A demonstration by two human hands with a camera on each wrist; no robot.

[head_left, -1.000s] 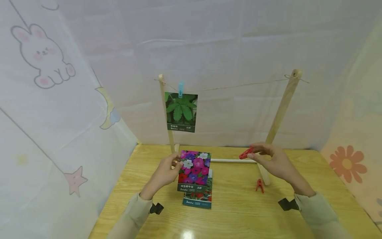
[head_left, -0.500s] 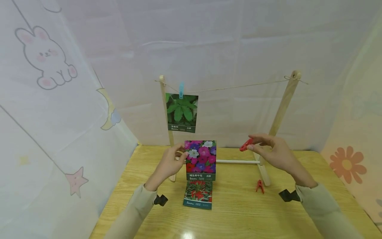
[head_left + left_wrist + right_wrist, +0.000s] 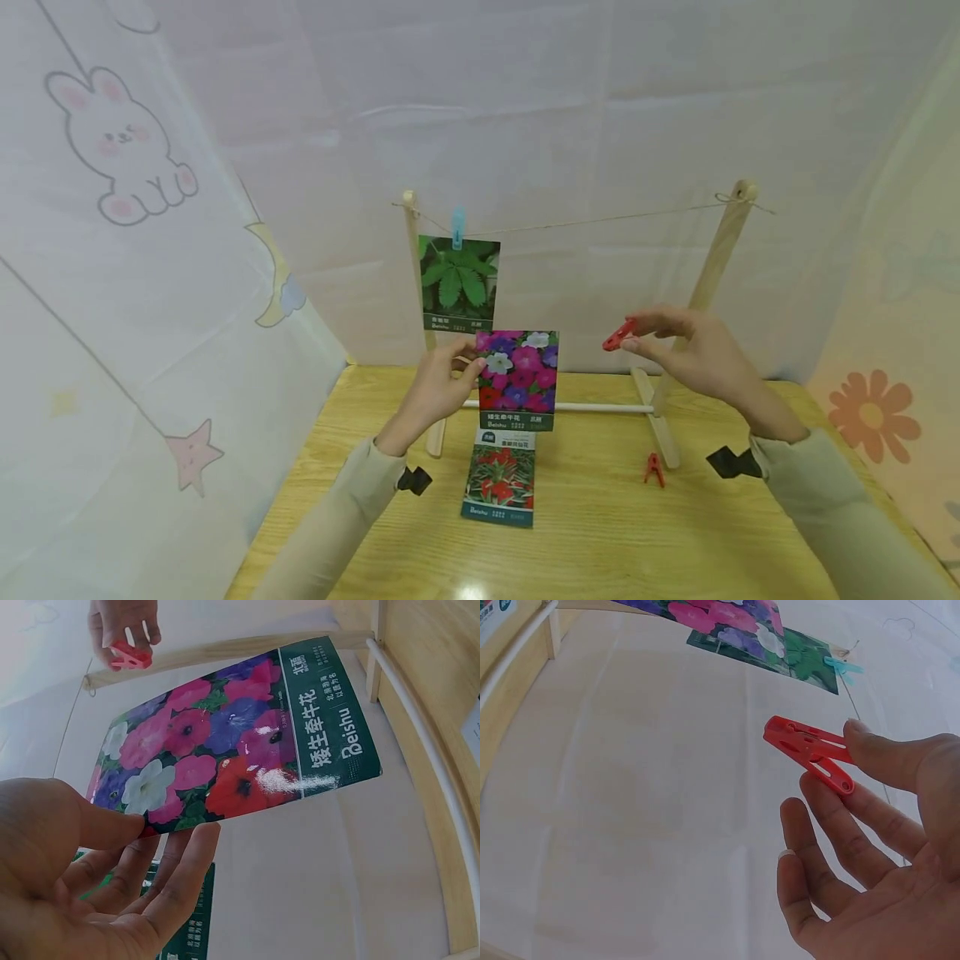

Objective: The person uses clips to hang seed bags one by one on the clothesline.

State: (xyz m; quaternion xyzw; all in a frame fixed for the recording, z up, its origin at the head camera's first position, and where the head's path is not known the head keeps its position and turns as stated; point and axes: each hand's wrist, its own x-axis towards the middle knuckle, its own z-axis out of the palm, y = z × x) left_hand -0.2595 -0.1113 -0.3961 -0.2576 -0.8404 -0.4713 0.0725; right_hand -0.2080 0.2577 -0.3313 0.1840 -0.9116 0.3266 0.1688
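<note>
My left hand pinches the left edge of a seed packet printed with pink, purple, white and red flowers. The left wrist view shows the thumb on its face and fingers behind. To the right, my right hand holds a red clothespin between thumb and fingertips, apart from the packet. Behind and above, a green-leaf seed packet hangs from a string by a light blue clothespin. On the table below lies a seed packet with red flowers.
Two wooden posts carry the string, and a white rod joins their feet. Another red clothespin is on the wooden table, near the right foot. Pale printed cloth surrounds the back and sides.
My left hand has raised the flower packet and carried it rightward, uncovering the packet on the table. My right hand has risen with the red clothespin.
</note>
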